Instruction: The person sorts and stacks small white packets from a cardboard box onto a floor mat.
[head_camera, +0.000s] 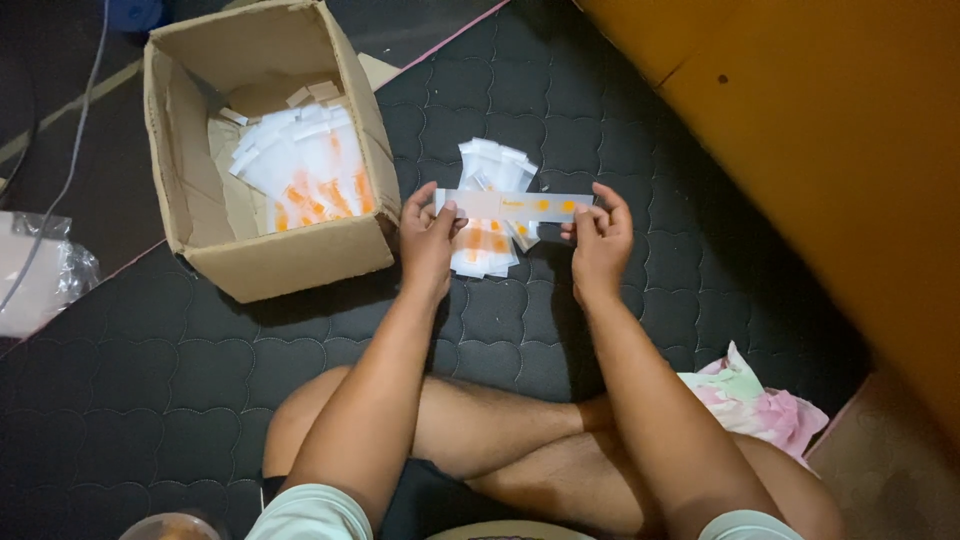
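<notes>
The person sits cross-legged on a dark quilted mat (300, 350), its surface stitched into puffy scalloped squares. Both hands are raised over it, stretching one long, flat strip (515, 205) between them. The strip is pale and papery, with orange dots near its right end. The left hand (428, 235) pinches the strip's left end, thumb on top and fingers curled under. The right hand (600, 232) nips the right end between thumb and fingertips, closed narrow on it.

Just under the strip, on the mat, lies a loose pile (490, 200) of thin white packets with orange marks, fanned and overlapping, glossy like film.

To the left, touching the mat's edge, stands an open cardboard box (270, 260), brown and a bit crushed, its flaps standing up. Inside lean more of the same white and orange packets (305, 170), stacked at a slant.

A crumpled pink and white cloth (755, 400) lies by the right knee. Along the right runs a smooth orange-yellow wall (820, 130). At the far left sits a clear plastic bag (40, 270), wrinkled and shiny, with a grey cable (75, 150) trailing past it.
</notes>
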